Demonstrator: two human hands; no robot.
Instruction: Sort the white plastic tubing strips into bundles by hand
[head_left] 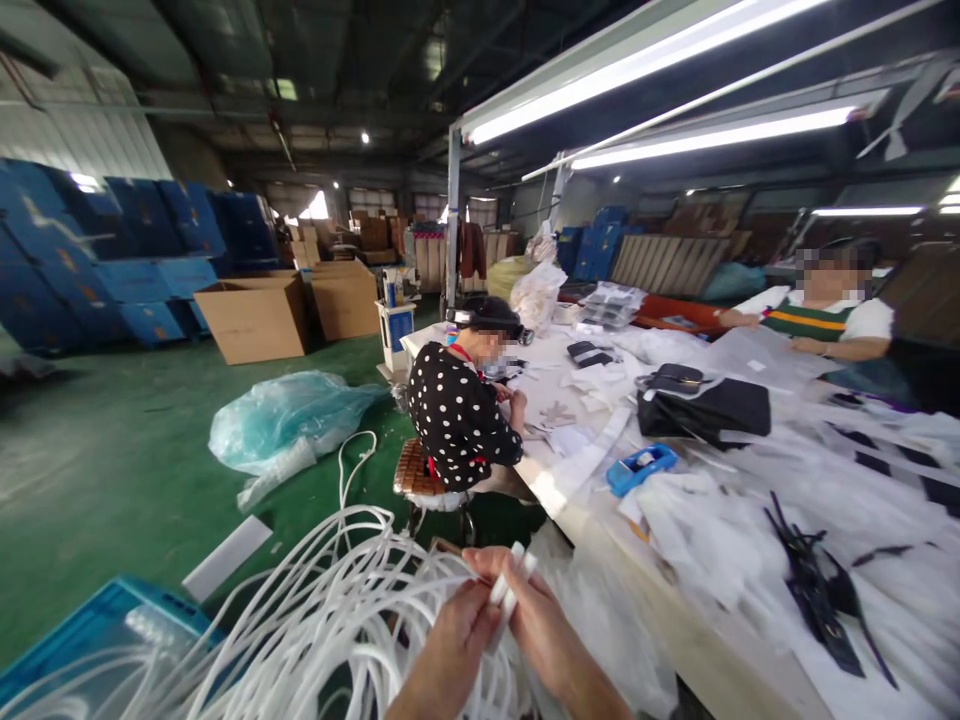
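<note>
Two short white tube pieces (513, 580) lie side by side between my hands. My left hand (461, 620) pinches them from the left, and my right hand (529, 605) closes round them from the right, its fingertips curled over the back. Below and to the left spreads a big tangle of white tubing (322, 610), looping close behind my left hand. Whether the held pieces join onto the tangle is hidden by my fingers.
A co-worker (465, 420) in polka dots sits at the long table (577, 490); another person (825, 310) stands across it. On the table are a black bag (697, 405), a blue tape dispenser (641, 468) and black straps (814, 590). A blue crate (112, 620) stands lower left.
</note>
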